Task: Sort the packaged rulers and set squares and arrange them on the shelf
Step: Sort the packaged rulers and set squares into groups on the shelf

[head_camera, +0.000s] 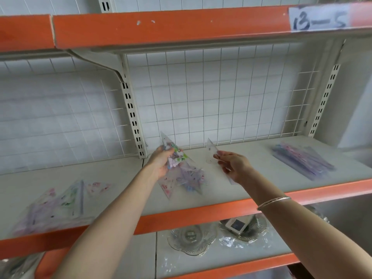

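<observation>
At the shelf (251, 158) front left, a pile of packaged set squares (60, 202) already lies sorted. Mid-shelf, the left hand (161, 164) closes its grip round a fan of printed set squares (177, 158), while the right hand (233, 166) pinches one clear set square (211, 152). Farther right lie stacked rulers (304, 160) (roughly midway, I judge). Above, a label (320, 20) reads "13—5".

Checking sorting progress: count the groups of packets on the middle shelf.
3: a heap left, a bunch mid-shelf in the left hand, a stack right. The right hand holds a lone set square. Arms may hide more.
</observation>
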`<state>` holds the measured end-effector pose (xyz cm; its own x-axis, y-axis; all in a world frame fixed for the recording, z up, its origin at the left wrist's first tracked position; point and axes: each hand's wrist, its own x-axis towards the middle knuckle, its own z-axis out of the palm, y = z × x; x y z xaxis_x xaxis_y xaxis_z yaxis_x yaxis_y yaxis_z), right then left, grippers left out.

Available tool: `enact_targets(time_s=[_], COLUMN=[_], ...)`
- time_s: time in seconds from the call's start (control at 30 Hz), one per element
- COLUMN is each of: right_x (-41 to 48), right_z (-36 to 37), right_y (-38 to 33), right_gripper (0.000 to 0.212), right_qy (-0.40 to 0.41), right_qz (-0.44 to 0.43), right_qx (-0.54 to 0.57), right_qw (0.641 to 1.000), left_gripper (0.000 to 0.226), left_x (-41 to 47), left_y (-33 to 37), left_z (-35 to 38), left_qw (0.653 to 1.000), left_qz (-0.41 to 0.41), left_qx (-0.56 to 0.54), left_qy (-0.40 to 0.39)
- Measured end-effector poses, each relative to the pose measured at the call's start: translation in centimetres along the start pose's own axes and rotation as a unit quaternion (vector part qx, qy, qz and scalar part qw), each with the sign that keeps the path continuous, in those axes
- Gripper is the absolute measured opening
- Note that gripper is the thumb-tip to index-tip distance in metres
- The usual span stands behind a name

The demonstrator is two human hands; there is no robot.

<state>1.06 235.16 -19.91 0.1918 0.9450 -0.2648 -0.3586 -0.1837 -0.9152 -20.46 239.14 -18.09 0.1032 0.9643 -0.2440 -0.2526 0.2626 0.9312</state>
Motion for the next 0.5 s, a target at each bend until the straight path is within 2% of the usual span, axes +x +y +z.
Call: enact_targets(time_s=[0.2, 0.3, 0.5], right_x=[0.5, 0.3, 0.4], right_z=[1.5, 2.6, 5.1], right_y=[1.2, 1.8, 2.6], right_gripper=[0.024, 0.021, 0.012], right_qy=[0.014, 0.011, -0.030], right_qz=[0.011, -0.009, -0.048], right_qx=[-0.049, -0.110, -0.222], right_qw=[0.999, 0.994, 0.973], left_gripper=[0.011, 0.007, 0.012], left_x=[0.5, 0.8, 1.2], left_y=[1.1, 1.4, 1.3], left_z=[-2.0, -2.7, -3.5], left_qw=[0.997, 0.997, 0.998], left_qz=[0.028, 0.024, 0.015], left_qx=[0.027, 0.027, 0.030], left_qy=[0.063, 0.069, 0.061])
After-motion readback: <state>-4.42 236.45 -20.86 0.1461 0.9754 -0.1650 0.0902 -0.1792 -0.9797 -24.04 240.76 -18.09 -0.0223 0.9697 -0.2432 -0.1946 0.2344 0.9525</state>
